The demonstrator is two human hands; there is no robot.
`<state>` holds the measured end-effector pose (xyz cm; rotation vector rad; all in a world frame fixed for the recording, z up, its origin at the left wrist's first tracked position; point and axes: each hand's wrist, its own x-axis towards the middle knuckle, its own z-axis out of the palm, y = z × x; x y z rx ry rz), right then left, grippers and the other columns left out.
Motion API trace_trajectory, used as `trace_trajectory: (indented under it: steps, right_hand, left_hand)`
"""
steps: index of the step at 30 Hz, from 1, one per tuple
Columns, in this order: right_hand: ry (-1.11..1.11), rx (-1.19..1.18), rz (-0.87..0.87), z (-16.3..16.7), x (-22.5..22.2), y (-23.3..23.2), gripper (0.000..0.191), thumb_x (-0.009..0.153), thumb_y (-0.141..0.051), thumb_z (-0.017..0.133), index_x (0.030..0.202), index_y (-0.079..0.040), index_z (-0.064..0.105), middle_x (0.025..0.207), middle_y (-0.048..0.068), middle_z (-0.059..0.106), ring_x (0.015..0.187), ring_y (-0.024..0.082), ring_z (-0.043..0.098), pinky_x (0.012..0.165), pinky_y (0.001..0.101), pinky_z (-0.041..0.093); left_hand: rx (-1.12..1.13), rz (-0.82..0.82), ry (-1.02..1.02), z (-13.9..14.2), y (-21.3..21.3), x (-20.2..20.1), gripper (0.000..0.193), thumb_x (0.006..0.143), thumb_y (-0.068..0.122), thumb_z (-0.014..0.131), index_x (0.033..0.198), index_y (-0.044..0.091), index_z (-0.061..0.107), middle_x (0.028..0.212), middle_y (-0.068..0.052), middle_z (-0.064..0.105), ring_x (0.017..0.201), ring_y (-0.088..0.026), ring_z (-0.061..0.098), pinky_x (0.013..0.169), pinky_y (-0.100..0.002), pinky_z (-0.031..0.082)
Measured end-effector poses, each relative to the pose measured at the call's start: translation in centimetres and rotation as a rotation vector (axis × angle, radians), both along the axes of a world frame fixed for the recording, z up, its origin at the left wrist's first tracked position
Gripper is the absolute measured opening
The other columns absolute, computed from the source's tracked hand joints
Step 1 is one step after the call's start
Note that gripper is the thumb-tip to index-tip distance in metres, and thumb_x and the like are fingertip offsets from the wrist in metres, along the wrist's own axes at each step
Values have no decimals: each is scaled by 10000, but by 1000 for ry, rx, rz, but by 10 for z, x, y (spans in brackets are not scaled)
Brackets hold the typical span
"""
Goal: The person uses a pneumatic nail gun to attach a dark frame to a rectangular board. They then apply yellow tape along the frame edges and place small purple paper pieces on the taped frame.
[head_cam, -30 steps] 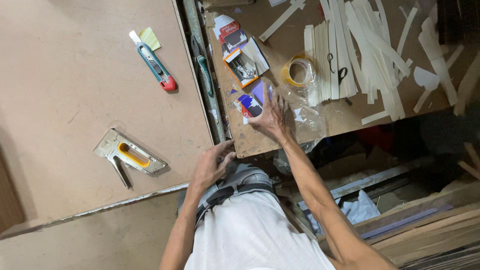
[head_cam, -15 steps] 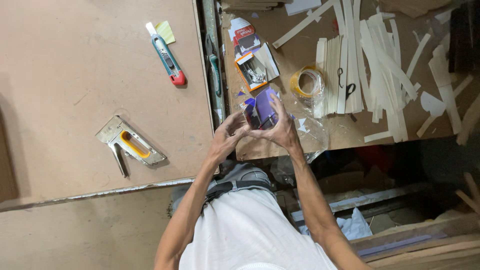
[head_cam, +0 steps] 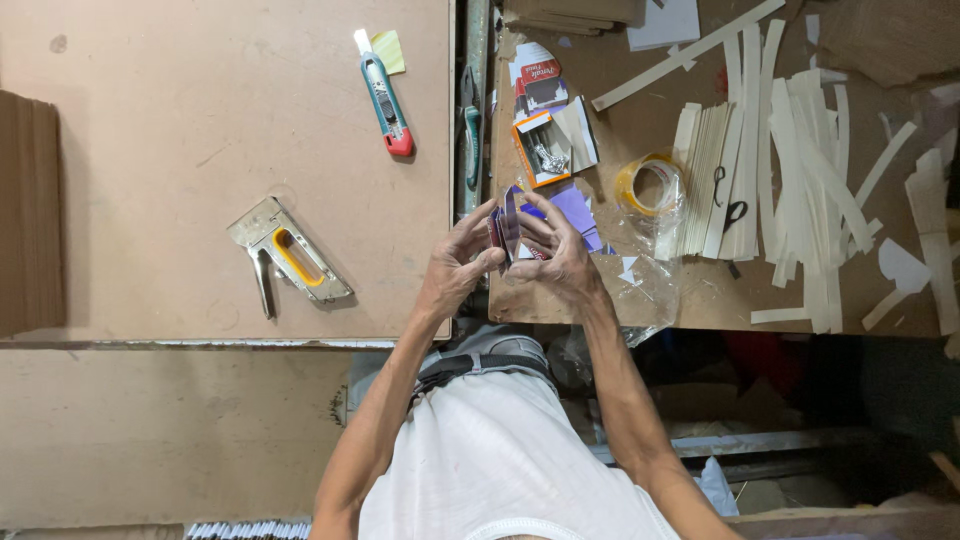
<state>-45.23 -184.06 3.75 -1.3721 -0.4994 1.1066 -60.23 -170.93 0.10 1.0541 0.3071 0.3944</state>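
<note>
hands (head_cam: 510, 262) gripping small box (head_cam: 507, 222) between them

The small box (head_cam: 508, 225) between the left hand (head_cam: 455, 270) and right hand (head_cam: 560, 255) looks like thin printed card, slightly glossy; the staple gun (head_cam: 288, 258) is dull grey metal with an orange plastic grip; the table (head_cam: 200, 150) is matt, smooth brown fibreboard; the tape roll (head_cam: 648, 183) is glossy and translucent; the strips (head_cam: 790, 190) look like pale matt card.

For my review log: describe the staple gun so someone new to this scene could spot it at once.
Look at the large bare brown board on the left. The staple gun lies near its lower edge, left of the person's left hand. Unlike the slim teal-and-red utility knife above it, it is silver metal with an orange-yellow handle insert.
</note>
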Motion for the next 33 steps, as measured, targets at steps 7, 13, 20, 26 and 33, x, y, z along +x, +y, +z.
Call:
trace_trajectory:
  steps: [7,13,20,26,33]
  right_hand:
    - [-35,-21,32,-12,-4,1,1268,547,-192,934,1602,-24,249,1549,298,433,1400,326,520,1136,402,484]
    - [-470,-83,114,-51,-5,-19,1315,552,-374,984,1600,16,292,1588,304,435,1478,379,459,1187,458,423]
    - [-1274,-739,13,-86,33,-37,1420,539,-729,921,1507,78,265,1506,380,366,1400,502,392,1143,554,371]
    - [-1196,-893,50,-105,28,-31,1392,572,-685,902,1589,-1,243,1520,358,364,1400,512,397,1161,581,351]
    - [-1168,-711,-32,-103,35,-40,1313,548,-611,948,1541,-4,341,1471,319,510,1334,449,518,1114,522,441]
  left_hand:
    - [145,52,24,-3,-3,-6,728,928,93,780,1565,96,429,1428,-95,609,1311,-190,591,1138,-357,476]
    - [125,53,288,-23,-10,-17,598,974,-32,573,1559,87,531,1024,-83,593,831,-121,539,741,-274,475]
    - [-361,234,187,-39,-11,-26,537,940,-54,379,1474,-9,411,1073,-86,630,840,-141,711,773,-347,678]
    - [-323,294,242,-42,-2,-36,549,955,-66,392,1502,-8,405,1057,-114,616,824,-172,710,757,-397,680]
    - [-288,283,193,-46,1,-40,533,987,-43,406,1518,-6,435,984,-75,572,821,-141,682,777,-408,662]
